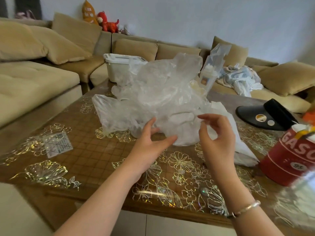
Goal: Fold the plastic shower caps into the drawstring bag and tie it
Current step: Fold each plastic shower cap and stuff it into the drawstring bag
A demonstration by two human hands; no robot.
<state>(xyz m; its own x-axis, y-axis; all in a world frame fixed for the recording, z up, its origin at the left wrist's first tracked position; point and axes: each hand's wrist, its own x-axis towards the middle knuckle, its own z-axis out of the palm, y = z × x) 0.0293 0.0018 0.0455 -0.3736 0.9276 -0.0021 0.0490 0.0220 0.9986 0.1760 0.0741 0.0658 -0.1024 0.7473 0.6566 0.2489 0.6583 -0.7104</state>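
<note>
- Your left hand [151,142] is at the near edge of the pile of shower caps [158,97]. Its fingers are straight and spread, so the grip is loose and holds nothing tight. The fingertips touch the thin plastic.
- Your right hand [216,135] is just beside the pile on the right. Its fingers are bent, with thumb and finger close together. You seem to pinch a bit of clear plastic, but it is too see-through to be sure.
- There is a thin bracelet [245,209] on your right wrist.
- The shower caps sit in a big puffy heap in the middle of the worktop [88,154]. The worktop is brown with shiny flower shapes.
- A white floppy bag [238,138] lies flat under your right hand and reaches toward the red tin. You cannot tell if it has a string.
- A red tin [289,157] with white letters stands at the right edge.
- A black sun hat [265,116] lies behind the tin.
- A small clear ruler [57,143] lies on the left, well apart from the pile.
- A white box [119,67] stands behind the pile.
- A tan sofa [42,53] goes round the worktop.
</note>
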